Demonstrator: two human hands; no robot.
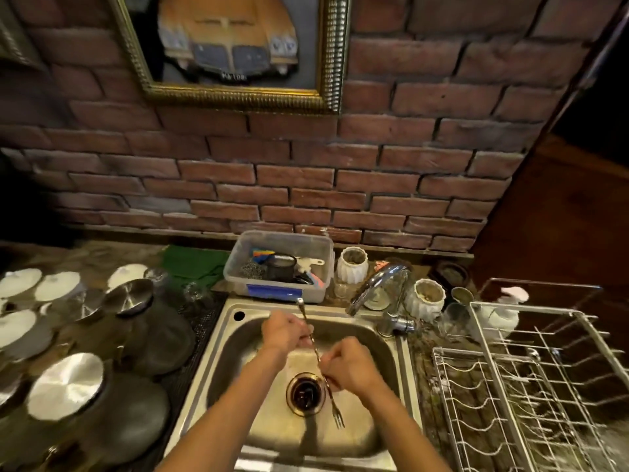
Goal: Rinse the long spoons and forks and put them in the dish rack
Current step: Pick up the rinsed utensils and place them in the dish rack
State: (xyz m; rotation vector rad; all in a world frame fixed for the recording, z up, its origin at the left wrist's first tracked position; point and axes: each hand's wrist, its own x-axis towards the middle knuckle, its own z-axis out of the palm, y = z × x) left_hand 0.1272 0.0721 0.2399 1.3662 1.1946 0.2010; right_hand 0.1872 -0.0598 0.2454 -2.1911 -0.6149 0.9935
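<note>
Hands met over a steel sink (384, 437) at lower centre of the frame, both closed on one long fork (318, 361) held slantwise above the basin. The left hand (287, 330), just left of centre, was curled around the upper part of the handle, whose rounded end poked up past the fingers toward the sink's back rim. The right hand (352, 367), lower and to the right, was closed in a loose fist on the shaft farther down, with the tines jutting out below it, pointing toward the bottom of the frame just right of the dark drain (304, 393). Whether water ran from the chrome tap (376, 284), which arched at the sink's upper right corner, could not be told. A wire dish rack (531, 386) filled the lower right of the frame on the bench, well apart from the fork; what lay among its wires was too blurred to make out. Behind the sink stood a clear plastic tub (279, 291) of scrubbers and small washing tools, with a green cloth (194, 264) to its left and two white ribbed jars (352, 265) to its right, near the tap. Dark pots with shiny steel lids (66, 386) and several white lids (59, 286) crowded the bench at the left edge. A brick wall rose behind, carrying a gilt-framed picture of a car (231, 39) at top centre.
</note>
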